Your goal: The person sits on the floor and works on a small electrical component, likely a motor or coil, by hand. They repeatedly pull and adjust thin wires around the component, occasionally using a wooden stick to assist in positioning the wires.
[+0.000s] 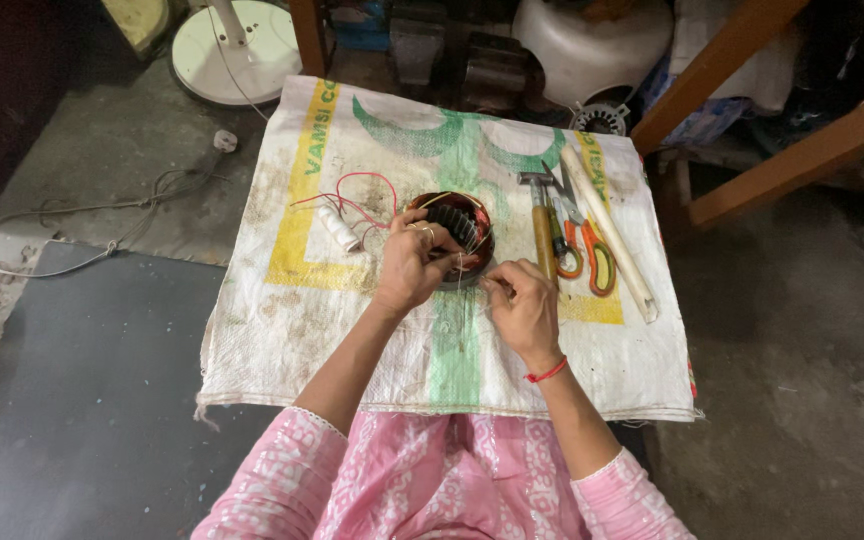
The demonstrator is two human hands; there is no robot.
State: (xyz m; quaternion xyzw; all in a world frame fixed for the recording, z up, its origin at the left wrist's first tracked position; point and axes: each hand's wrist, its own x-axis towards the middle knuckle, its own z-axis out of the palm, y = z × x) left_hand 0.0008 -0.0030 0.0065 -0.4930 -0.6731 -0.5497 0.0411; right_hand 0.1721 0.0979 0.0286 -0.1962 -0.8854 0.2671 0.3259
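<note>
Near the middle of the woven sack (282, 330), toward its far edge: a round motor coil (460, 232). Left hand (410, 268) curled over its near rim, fingers closed on it. Right hand (524, 308) just beside, fingertips pinched on thin wire (472, 262). Toward the right edge: hammer (540, 225), scissors (588, 250), white tube (607, 230).

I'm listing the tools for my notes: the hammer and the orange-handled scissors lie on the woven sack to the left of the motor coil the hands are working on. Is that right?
Not quite. In the head view the hammer and orange-handled scissors lie on the woven sack to the right of the motor coil, not the left. Both the left hand and right hand are at the coil.
</note>
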